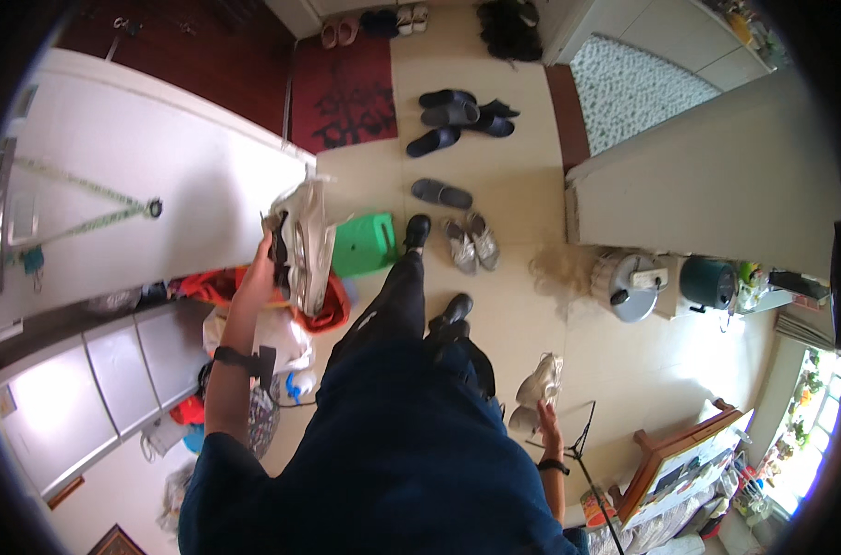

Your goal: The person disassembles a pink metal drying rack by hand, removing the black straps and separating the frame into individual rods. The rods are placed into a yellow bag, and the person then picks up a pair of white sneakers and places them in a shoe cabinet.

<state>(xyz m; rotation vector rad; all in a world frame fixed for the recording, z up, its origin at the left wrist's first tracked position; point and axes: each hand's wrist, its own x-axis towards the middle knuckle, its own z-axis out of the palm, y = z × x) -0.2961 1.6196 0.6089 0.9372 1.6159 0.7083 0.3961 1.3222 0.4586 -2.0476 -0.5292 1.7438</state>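
Note:
My left hand is closed on a beige bag, a crumpled, partly see-through thing with dark parts, held up beside the white door. Right behind that bag, a green plastic stool and a red basket stand on the floor. Over on the right, my right hand grips a soft cream-coloured item, perhaps a pair of shoes; its kind is not clear. A thin black stand rises close to that hand. A pair of silver sandals lies ahead of my feet.
Dark slippers lie scattered farther ahead, near a red doormat. At the right are a silver pot and a dark green cooker. The white door and a grey cabinet border the left. A wooden-framed table stands lower right.

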